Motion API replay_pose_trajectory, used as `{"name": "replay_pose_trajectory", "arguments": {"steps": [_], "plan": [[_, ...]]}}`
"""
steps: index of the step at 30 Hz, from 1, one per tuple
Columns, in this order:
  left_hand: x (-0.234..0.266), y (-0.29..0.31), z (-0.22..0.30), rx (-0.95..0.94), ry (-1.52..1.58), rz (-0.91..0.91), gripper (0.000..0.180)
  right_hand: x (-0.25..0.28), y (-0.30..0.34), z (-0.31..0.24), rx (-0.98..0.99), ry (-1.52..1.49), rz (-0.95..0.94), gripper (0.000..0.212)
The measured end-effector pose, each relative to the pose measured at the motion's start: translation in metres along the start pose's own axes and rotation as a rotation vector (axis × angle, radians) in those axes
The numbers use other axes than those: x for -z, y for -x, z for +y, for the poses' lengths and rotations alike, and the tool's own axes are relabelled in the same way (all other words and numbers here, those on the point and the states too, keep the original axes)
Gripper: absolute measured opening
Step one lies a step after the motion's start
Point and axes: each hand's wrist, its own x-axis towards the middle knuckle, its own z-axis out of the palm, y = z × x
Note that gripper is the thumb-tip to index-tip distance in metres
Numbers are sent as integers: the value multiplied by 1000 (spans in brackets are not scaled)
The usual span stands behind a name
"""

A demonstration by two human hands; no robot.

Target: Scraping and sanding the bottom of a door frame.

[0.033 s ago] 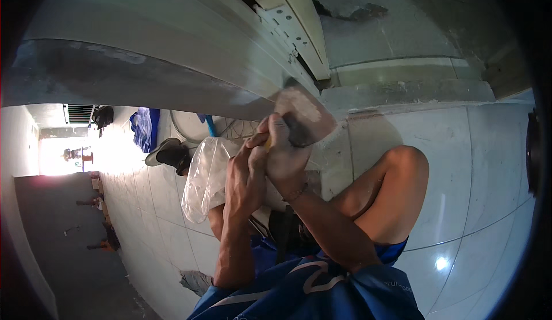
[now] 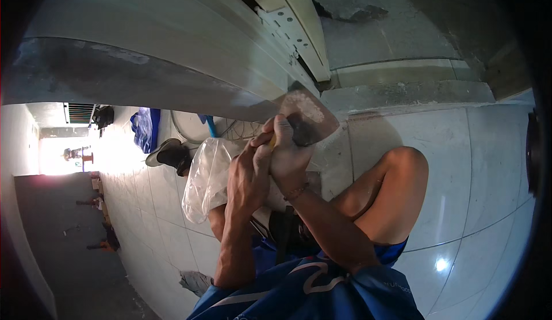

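Note:
Both my hands are closed around a wide-bladed putty knife [image 2: 323, 126], whose yellow handle shows only as a sliver between my fingers. My right hand [image 2: 290, 153] grips it closest to the blade, thumb lying along the top. Pressed against it from the left is my left hand [image 2: 248, 173], fingers wrapped at the handle. Pale filler or dust coats part of the blade's face. The blade's far left edge is at the lower corner of the wall [image 2: 230, 90], beside a cream door frame [image 2: 313, 47]; whether it touches cannot be made out.
A clear plastic bag [image 2: 201, 185] lies by my left leg. Farther left are a dark shoe [image 2: 167, 152] and blue cloth [image 2: 145, 129]. A low raised sill [image 2: 408, 95] crosses the far side. White floor tiles [image 2: 431, 199] extend right of my bent knee.
The putty knife and both hands have shifted slightly to the right. My grip on the handle looks the same.

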Motion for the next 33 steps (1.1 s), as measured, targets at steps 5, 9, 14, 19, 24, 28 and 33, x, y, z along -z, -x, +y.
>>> {"name": "replay_pose_trajectory", "arguments": {"steps": [5, 9, 14, 19, 24, 28, 33], "plan": [[-9, 12, 0, -155, 250, 181, 40, -13, 7, -20, -55, -36, 24, 20], [-3, 2, 14, -2, -65, 42, 43, -1, 3, 4, 12, -14, 33, 17], [-11, 9, -12, -85, 145, 114, 40, 1, 7, 3, 236, 147, -104, 12], [-7, 6, -3, -32, -38, -86, 32, 45, -17, -22, -206, -79, 133, 15], [5, 0, -5, -557, -204, 404, 34, 57, -27, -61, 681, 1122, -295, 55], [19, -20, 21, -892, -300, 668, 33, 62, -24, -67, 784, 1261, -385, 60], [18, -48, 25, -1148, -462, 636, 37, 62, -31, -56, 820, 1299, -499, 76]]}}
